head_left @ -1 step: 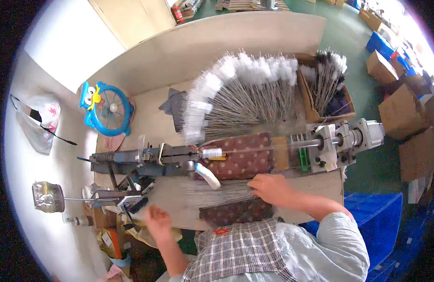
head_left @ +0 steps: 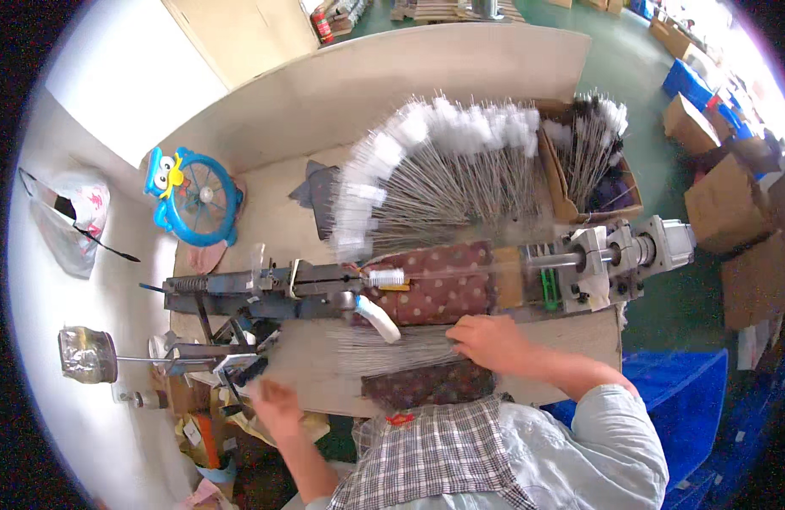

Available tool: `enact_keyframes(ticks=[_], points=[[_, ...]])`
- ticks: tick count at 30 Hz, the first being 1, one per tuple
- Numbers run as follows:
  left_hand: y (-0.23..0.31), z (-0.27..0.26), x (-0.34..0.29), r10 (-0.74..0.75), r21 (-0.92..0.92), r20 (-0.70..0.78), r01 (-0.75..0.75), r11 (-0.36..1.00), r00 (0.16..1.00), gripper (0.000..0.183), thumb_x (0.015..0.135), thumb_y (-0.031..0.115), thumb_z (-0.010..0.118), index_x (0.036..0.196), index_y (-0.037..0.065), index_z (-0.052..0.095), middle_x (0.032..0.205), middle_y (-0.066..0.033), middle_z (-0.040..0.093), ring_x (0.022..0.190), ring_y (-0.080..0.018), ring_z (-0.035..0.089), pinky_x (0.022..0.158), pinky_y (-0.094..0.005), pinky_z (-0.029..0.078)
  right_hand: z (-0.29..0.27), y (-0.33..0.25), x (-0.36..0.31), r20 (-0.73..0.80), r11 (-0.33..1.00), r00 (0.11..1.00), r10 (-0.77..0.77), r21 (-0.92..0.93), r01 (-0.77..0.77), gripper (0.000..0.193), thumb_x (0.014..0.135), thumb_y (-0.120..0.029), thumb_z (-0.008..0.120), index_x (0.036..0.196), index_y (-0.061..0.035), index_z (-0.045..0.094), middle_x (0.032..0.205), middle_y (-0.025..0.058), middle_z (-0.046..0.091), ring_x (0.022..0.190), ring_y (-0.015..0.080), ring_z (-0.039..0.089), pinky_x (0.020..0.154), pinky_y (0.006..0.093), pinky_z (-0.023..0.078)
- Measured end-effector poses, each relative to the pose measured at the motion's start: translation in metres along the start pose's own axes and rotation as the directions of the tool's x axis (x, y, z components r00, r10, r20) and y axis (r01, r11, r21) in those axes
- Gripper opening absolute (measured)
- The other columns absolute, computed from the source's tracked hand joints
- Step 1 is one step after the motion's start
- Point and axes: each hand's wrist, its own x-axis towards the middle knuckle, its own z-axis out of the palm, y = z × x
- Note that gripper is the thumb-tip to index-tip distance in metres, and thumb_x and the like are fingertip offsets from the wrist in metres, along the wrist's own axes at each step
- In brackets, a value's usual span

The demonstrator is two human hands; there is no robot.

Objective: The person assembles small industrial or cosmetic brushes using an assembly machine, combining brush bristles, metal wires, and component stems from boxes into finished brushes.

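My right hand [head_left: 493, 342] rests at the right end of a bundle of thin metal wires [head_left: 379, 350], its fingers curled together; what lies between the fingertips is hidden. Motion blurs my left hand [head_left: 275, 406], which is by the table's front edge, just below the dark clamp parts of the machine [head_left: 239, 364]. Held level in the machine's middle is a small white-bristled brush [head_left: 386, 277], its stem running right over a brown dotted cloth [head_left: 452, 293]. A white-gripped lever [head_left: 378, 319] sticks out in front of it. A second dark dotted cloth [head_left: 426, 384] lies below the wires.
Behind the machine, many white-tipped wire brushes [head_left: 460, 187] are fanned out. A cardboard box [head_left: 562, 183] of brushes stands beside them. A motor unit [head_left: 668, 242] sits at the right end, a blue toy-shaped fan [head_left: 207, 200] back left, and a blue bin [head_left: 681, 408] right of me.
My left hand has shifted slightly left and down, close to the machine's lower clamp. My right hand stays at the wires.
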Motion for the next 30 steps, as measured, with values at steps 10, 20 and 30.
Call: enact_keyframes(ticks=[10, 20, 30], points=[[0.045, -0.08, 0.077, 0.295, 0.253, -0.364, -0.211, 0.944, 0.883, 0.039, 0.083, 0.048, 0.057, 0.087, 0.01, 0.056, 0.078, 0.0003, 0.057, 0.073, -0.0138, 0.054, 0.065, -0.0281, 0.043, 0.004, -0.005, 0.027, 0.215, 0.977, 0.968, 0.128, -0.193, -0.087, 0.017, 0.078, -0.027, 0.058, 0.085, -0.0124, 0.062, 0.084, 0.0061, 0.059, 0.08, 0.024, 0.063, 0.061, 0.0391, 0.052], [-0.074, 0.054, -0.016, -0.22, 0.038, 0.138, 0.217, 0.975, 0.966, 0.024, 0.091, 0.027, 0.047, 0.105, 0.008, 0.051, 0.097, -0.0088, 0.06, 0.09, -0.0228, 0.057, 0.081, -0.0372, 0.047, -0.028, 0.013, 0.01, 0.07, 0.975, 0.983, 0.17, -0.156, -0.158, 0.02, 0.077, -0.013, 0.052, 0.095, -0.0134, 0.062, 0.081, 0.0071, 0.059, 0.077, 0.0285, 0.063, 0.061, 0.0421, 0.051], [-0.051, 0.212, -0.132, -0.485, -0.032, 0.735, 0.739, 0.673, 0.474, 0.026, 0.09, 0.032, 0.052, 0.086, 0.007, 0.052, 0.061, 0.0021, 0.044, 0.052, -0.0087, 0.044, 0.059, -0.0283, 0.043, -0.039, -0.001, -0.003, 0.085, 0.984, 0.988, 0.128, -0.134, -0.116, 0.026, 0.071, -0.002, 0.056, 0.096, -0.0048, 0.054, 0.091, 0.0136, 0.052, 0.085, 0.0312, 0.058, 0.067, 0.0415, 0.051]])
